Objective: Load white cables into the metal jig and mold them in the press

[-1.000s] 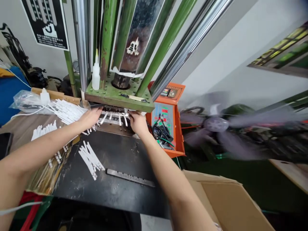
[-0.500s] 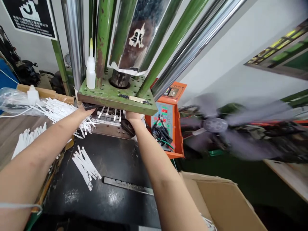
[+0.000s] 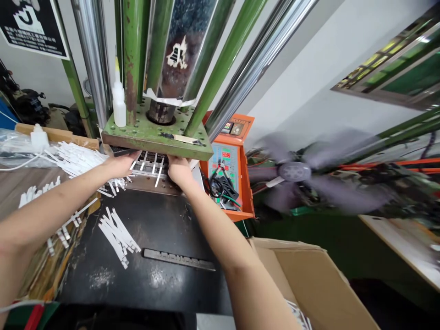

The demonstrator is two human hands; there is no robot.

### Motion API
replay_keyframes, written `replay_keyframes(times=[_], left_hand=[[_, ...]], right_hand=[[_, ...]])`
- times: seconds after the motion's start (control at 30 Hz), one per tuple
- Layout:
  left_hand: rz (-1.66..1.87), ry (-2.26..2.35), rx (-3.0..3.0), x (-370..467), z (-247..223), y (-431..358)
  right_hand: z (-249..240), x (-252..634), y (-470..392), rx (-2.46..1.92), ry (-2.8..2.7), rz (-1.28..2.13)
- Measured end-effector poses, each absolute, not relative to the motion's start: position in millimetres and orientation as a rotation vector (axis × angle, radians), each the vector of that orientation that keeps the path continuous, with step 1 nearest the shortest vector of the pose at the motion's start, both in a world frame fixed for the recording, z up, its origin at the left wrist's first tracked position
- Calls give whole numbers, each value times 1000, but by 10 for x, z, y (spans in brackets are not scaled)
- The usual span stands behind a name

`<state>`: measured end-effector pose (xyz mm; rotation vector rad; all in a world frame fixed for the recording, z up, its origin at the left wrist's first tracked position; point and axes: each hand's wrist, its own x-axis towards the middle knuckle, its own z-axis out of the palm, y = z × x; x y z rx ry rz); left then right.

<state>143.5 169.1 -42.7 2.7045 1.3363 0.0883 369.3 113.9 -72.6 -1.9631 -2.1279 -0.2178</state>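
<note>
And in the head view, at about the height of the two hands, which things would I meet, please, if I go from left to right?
Plastic bag → left hand → metal block → right hand → control box → fan.

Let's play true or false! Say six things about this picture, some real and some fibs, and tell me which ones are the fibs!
1. A white bottle is on the green plate. True.
2. The white bottle is lying on its side. False: it stands upright.
3. Thin white strips show between the left hand and the right hand. True.
4. A notched metal bar lies on the black tabletop. True.
5. The right hand is touching the metal bar. False: the right hand is up by the green plate, apart from the bar.
6. The orange box is on the picture's left of the green plate. False: the orange box is on its right.
</note>
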Motion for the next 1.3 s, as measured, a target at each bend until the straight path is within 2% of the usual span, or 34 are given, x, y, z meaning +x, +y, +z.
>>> replay_keyframes(times=[0.23, 0.57, 1.1, 1.3], left_hand=[[77, 1394, 2792, 1658, -459, 1561], [142, 1367, 2850, 1674, -599, 1484], [157, 1356, 2735, 1657, -635, 1494], [167, 1360, 2742, 1659, -640, 1488]], right_hand=[[-756, 3585, 832, -1629, -2369, -440], [-705, 3680, 1007, -1846, -2187, -391], [-748, 3581, 1020, -1932, -2150, -406], [-556, 3513, 1105, -1953, -2381, -204]])
